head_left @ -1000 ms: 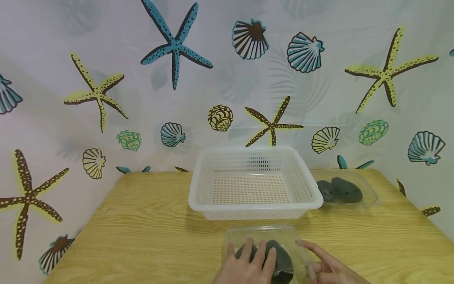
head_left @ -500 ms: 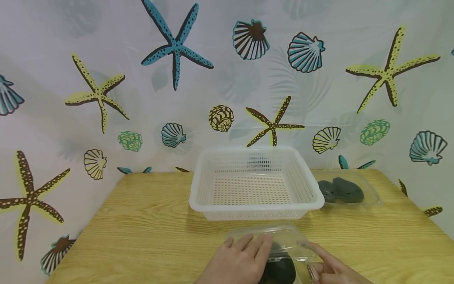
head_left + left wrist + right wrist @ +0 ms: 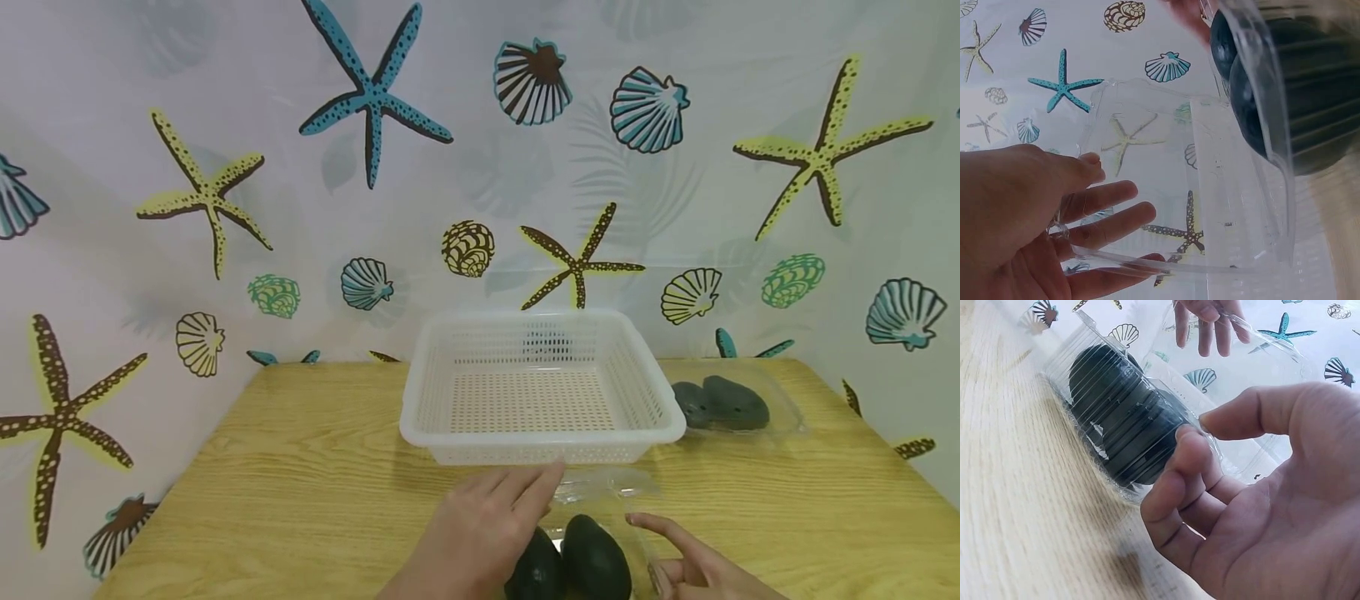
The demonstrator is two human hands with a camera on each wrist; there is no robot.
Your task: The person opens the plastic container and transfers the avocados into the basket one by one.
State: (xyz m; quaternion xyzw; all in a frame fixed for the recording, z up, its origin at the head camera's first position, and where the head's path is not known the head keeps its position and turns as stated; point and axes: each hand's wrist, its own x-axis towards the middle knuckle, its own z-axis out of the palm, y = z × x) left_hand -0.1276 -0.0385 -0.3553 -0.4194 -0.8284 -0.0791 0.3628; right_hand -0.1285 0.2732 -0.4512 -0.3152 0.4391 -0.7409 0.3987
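Note:
Two dark green avocados lie side by side in a clear plastic clamshell box at the table's front. Its clear lid is raised and tilted away toward the basket. My left hand is at the lid, fingers extended against the plastic; the left wrist view shows the thumb by its edge. My right hand is at the box's right side. There, curled fingers and thumb hold the box's edge in the right wrist view.
A white perforated plastic basket stands just behind the box. At the back right, beside the basket, lies another clear box with dark green fruit. A curtain printed with starfish and shells hangs behind the wooden table.
The lid, first flat over the avocados, has swung up and away, uncovering them. My left hand has moved left and forward with it, while the right hand stays at the box's side.

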